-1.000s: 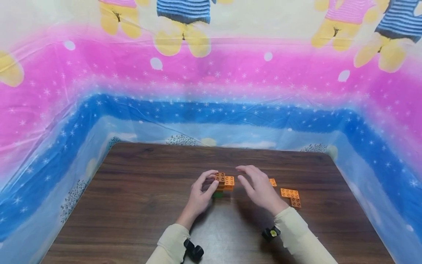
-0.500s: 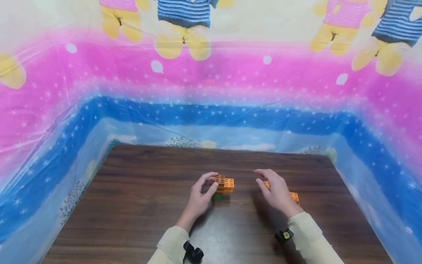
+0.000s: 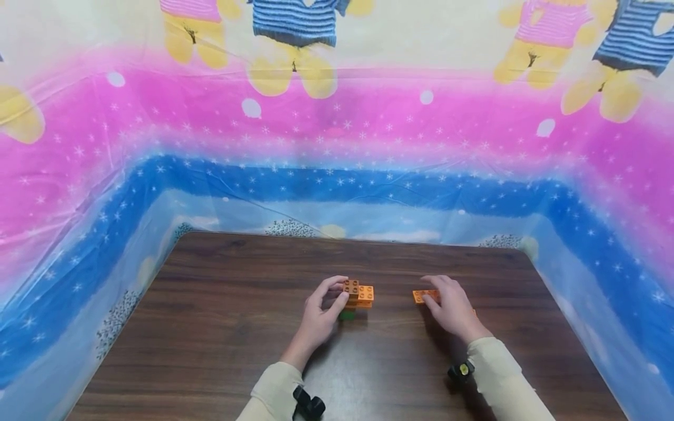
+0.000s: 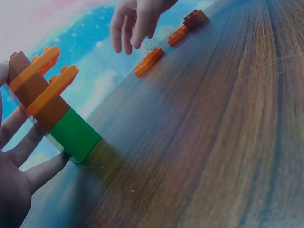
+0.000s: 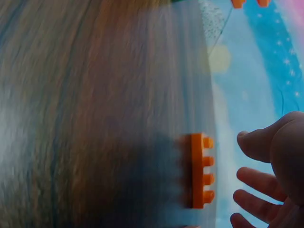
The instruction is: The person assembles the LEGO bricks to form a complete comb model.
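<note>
while the left hand (image 3: 318,307) grips a brick stack (image 3: 358,296), the right hand (image 3: 454,309) hovers at a loose orange brick (image 5: 197,173)

item 1, left hand: thumb on the near side of the stack, fingers behind and along it; one fingertip low beside the green block (image 4: 76,137).

item 2, brick stack: upright on the tabletop (image 3: 221,327), about midway between its left and right edges, toward the far edge. green at the base, then brown and orange layers by turns, brown on top; two orange layers jut toward the right edge. judged light, stiff and hard, hardly fragile in its pieces but apt to part at the joints or tip under a push on the overhang. best held low, around the green block and the brown above it.

item 3, loose orange brick: flat, studs up, between the stack and the right edge. thin, so little side to pinch; likely light, rigid and slightly slick. take hold by the two long sides, thumb against fingers, below the studs.

item 4, right hand: above and beside item 3, thumb and fingers spread apart, pinching nothing; the right-wrist view shows a gap between thumb and brick.

item 5, second orange brick (image 4: 177,35) and brown brick (image 4: 195,19): further toward the right edge, close together; whether they are joined, cannot tell. mostly behind the right hand in the head view.

item 6, printed cloth (image 3: 368,123): hung beyond the far edge.
</note>
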Demonstrator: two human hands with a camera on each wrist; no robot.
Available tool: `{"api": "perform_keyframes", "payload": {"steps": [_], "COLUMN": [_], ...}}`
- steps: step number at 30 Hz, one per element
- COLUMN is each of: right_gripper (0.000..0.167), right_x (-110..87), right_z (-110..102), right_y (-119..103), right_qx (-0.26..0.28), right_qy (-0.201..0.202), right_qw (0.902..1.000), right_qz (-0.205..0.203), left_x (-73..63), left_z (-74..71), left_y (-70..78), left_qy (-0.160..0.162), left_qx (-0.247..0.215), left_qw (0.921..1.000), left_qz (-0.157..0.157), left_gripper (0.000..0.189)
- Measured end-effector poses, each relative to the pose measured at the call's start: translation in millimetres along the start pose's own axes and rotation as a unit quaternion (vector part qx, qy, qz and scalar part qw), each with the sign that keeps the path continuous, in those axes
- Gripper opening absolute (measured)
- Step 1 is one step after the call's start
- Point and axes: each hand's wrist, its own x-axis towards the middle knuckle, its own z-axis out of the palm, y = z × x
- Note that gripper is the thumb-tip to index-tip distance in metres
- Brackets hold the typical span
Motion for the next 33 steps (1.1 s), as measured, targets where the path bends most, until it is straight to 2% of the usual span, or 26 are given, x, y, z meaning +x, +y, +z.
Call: {"api": "perform_keyframes", "payload": {"steps": [5, 14, 23, 33], "right_gripper": [0.049, 0.054, 0.052, 0.045], "right_x": [-0.7, -0.3, 0.4, 1.0], "right_z": [3, 6, 8, 11], "right_y": [8, 13, 13, 17], "right_qx": [-0.016, -0.031, -0.04, -0.051], "right_qy": [-0.023, -0.055, -0.056, -0.045], "right_qw": [0.9995, 0.9979, 0.9976, 0.9976], "right_qz": [0.015, 0.013, 0.01, 0.006], "left_x": [-0.7, -0.5, -0.6, -0.2], "left_z": [-0.2, 0.0, 0.0, -0.6], "left_y": [-2.3, -1.9, -1.5, 1.2], "left_qy": [-0.004, -0.001, 0.004, -0.003], "left_qx": [0.013, 0.016, 0.004, 0.019], "left_qw": [0.9999, 0.9998, 1.0, 0.9997], "left_qz": [-0.001, -0.011, 0.002, -0.013], "left_gripper": [0.036, 0.034, 0.032, 0.035]}}
